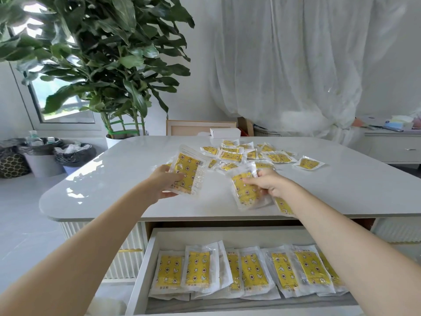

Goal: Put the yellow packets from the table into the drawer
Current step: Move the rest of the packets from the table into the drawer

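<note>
Above the worktop (114, 169), the left hand (167, 182) fingers grip one packet (190, 172) while the right hand (270, 182) fingers pinch another packet (245, 190), the drawer (145, 258) open below.

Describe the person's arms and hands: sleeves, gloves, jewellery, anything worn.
Both arms are bare as far as the frame shows: no sleeve on the left arm or the right arm. The left hand and right hand wear no gloves, and no watch, bracelet or ring is visible.

Drawer (140, 277) front cut off below; plant (102, 53) cropped above; lettering on packets (169, 271) unreadable.
</note>
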A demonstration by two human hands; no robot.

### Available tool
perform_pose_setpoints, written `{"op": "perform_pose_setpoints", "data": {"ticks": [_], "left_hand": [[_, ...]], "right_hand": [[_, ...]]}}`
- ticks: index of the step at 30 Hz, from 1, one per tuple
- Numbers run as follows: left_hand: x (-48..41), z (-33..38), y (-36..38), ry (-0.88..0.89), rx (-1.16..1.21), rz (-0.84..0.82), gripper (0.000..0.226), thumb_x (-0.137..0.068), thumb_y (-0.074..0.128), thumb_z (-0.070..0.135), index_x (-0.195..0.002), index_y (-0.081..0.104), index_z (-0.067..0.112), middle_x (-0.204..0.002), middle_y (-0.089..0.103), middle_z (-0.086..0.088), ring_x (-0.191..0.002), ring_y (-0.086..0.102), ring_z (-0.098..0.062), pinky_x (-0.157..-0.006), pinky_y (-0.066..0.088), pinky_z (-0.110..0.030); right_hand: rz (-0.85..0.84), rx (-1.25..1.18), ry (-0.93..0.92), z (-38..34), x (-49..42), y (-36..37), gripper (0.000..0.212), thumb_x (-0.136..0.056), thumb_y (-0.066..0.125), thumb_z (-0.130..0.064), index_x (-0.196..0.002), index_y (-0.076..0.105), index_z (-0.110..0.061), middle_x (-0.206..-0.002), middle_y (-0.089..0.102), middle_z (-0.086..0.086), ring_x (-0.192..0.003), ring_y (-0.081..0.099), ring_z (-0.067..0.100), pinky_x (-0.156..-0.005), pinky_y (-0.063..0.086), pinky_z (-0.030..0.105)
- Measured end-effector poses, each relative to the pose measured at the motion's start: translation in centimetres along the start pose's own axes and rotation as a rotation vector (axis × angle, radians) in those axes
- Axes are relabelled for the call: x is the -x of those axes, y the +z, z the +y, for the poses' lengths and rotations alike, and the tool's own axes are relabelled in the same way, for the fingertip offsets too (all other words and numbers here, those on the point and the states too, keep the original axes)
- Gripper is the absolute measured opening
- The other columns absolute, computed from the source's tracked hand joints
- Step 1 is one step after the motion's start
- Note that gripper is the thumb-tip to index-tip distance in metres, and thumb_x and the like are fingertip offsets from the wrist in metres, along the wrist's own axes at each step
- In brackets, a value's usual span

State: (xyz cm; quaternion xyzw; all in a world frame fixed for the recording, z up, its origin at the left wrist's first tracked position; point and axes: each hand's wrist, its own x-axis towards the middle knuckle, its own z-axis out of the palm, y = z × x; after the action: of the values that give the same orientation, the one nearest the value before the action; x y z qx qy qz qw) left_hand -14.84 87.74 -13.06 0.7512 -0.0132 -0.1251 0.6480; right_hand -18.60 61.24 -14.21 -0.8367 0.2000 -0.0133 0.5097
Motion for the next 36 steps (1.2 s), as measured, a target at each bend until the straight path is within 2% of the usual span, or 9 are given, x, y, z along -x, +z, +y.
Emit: {"op": "perform_pose_setpoints", "data": {"ticks": [3,9,12,15,20,24,28,32,36], "left_hand": [[0.2,-0.1,0.0,0.01,0.03,0.002,0.039,-0.093,0.057,0.011,-0.129,0.044,0.012,-0.106,0.062,-0.013,-0.092,0.06,-0.026,-0.068,0.052,-0.03],[0.8,0.2,0.5,0.053,0.11,0.007,0.035,-0.093,0.057,0.01,-0.127,0.05,0.018,-0.104,0.063,-0.011,-0.093,0.06,-0.026,-0.083,0.052,-0.036],[0.8,0.1,1.0,0.056,0.151,-0.039,0.039,-0.093,0.058,0.012,-0.131,0.049,0.016,-0.101,0.065,-0.009,-0.085,0.063,-0.021,-0.073,0.053,-0.03],[1.2,0.4,1.8,0.057,0.206,-0.136,0.033,-0.095,0.055,0.014,-0.128,0.052,0.019,-0.099,0.067,-0.005,-0.082,0.065,-0.017,-0.07,0.055,-0.028],[1.6,0.8,2.8,0.045,0.259,-0.297,0.016,-0.099,0.048,0.021,-0.11,0.059,0.023,-0.101,0.07,-0.002,-0.085,0.068,-0.016,-0.076,0.057,-0.029],[1.6,0.5,3.0,0.099,0.166,-0.311,0.028,-0.089,0.064,0.016,-0.116,0.058,0.021,-0.11,0.07,-0.006,-0.091,0.069,-0.018,-0.073,0.058,-0.026],[1.6,0.4,3.3,0.137,0.104,-0.293,0.032,-0.085,0.068,0.011,-0.114,0.061,0.021,-0.112,0.07,-0.007,-0.091,0.069,-0.02,-0.075,0.058,-0.028],[1.2,0.2,3.0,0.102,0.163,-0.213,0.04,-0.083,0.069,0.009,-0.122,0.058,0.013,-0.115,0.068,-0.009,-0.084,0.068,-0.02,-0.066,0.06,-0.025],[0.5,-0.2,2.2,0.059,0.168,-0.157,0.043,-0.082,0.071,0.01,-0.123,0.057,0.011,-0.118,0.067,-0.011,-0.086,0.067,-0.021,-0.065,0.059,-0.025]], "right_hand": [[0.016,-0.281,-0.056,-1.1,0.5,-0.9,0.012,-0.089,0.067,-0.015,-0.085,0.056,-0.011,-0.073,0.057,0.001,-0.055,0.046,0.008,-0.046,0.042,0.017],[-0.159,-0.485,-0.178,-3.0,2.5,-1.1,0.012,-0.092,0.063,-0.019,-0.092,0.052,-0.015,-0.075,0.057,0.002,-0.059,0.054,0.011,-0.049,0.042,0.022],[-0.237,-0.502,-0.186,-3.8,3.5,0.4,0.016,-0.088,0.068,-0.018,-0.095,0.054,-0.016,-0.07,0.061,-0.002,-0.054,0.055,0.008,-0.047,0.046,0.019],[-0.173,-0.599,-0.154,-4.4,4.1,2.1,0.025,-0.081,0.074,-0.013,-0.081,0.05,-0.017,-0.054,0.061,-0.004,-0.043,0.055,0.005,-0.042,0.046,0.017],[-0.019,-0.803,-0.082,-4.1,4.4,3.1,0.024,-0.074,0.079,-0.004,-0.076,0.056,-0.01,-0.06,0.065,0.003,-0.04,0.057,0.002,-0.038,0.046,0.012],[0.013,-0.803,-0.094,-4.2,4.8,3.5,0.022,-0.071,0.082,-0.007,-0.074,0.06,-0.008,-0.055,0.065,0.002,-0.04,0.057,0.003,-0.04,0.048,0.012],[0.101,-0.503,-0.177,-4.1,4.9,3.5,0.019,-0.071,0.084,-0.024,-0.078,0.067,-0.017,-0.062,0.06,-0.001,-0.047,0.051,0.005,-0.046,0.047,0.014],[0.121,-0.34,-0.282,-3.1,4.1,2.2,0.021,-0.087,0.068,-0.032,-0.103,0.072,-0.019,-0.095,0.068,-0.001,-0.068,0.056,0.007,-0.058,0.048,0.018],[0.263,0.667,-0.115,0.1,2.4,-0.6,0.042,-0.092,0.05,-0.042,-0.13,0.052,-0.024,-0.139,0.047,0.003,-0.124,0.044,0.031,-0.098,0.04,0.041]]}}
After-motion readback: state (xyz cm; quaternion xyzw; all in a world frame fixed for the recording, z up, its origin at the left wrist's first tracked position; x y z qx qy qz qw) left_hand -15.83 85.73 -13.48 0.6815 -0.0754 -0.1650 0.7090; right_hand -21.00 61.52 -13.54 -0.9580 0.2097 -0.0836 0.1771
